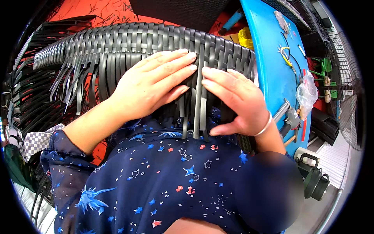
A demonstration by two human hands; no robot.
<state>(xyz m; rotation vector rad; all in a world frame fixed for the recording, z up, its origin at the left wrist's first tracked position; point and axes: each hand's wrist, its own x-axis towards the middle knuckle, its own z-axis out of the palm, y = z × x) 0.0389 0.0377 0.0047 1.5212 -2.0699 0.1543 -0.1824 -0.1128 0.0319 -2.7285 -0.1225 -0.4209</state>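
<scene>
The black woven piece (128,39) lay across the space in front of the person, curving from the far left to the edge of the blue desk (269,62) at the right. From its near side many strip ends hung down, and a few long strips (198,105) came down in the middle, between the two hands.

The left hand (152,84) was flat, its fingers straight and close together, and the fingertips rested on the weave just beside these strips. The right hand (241,101) was wide, with the thumb well apart from the fingers; its fingertips were at the other side of the same strips. Whether it pressed on one of them, I cannot tell.

On the desk there were pliers with yellow handles (287,59) and, nearer to the person, a clear plastic bag (307,95). A yellow bag (245,38) was beside the desk's far left edge. Behind the weave, dark scraps were scattered over the red floor (78,9).
</scene>
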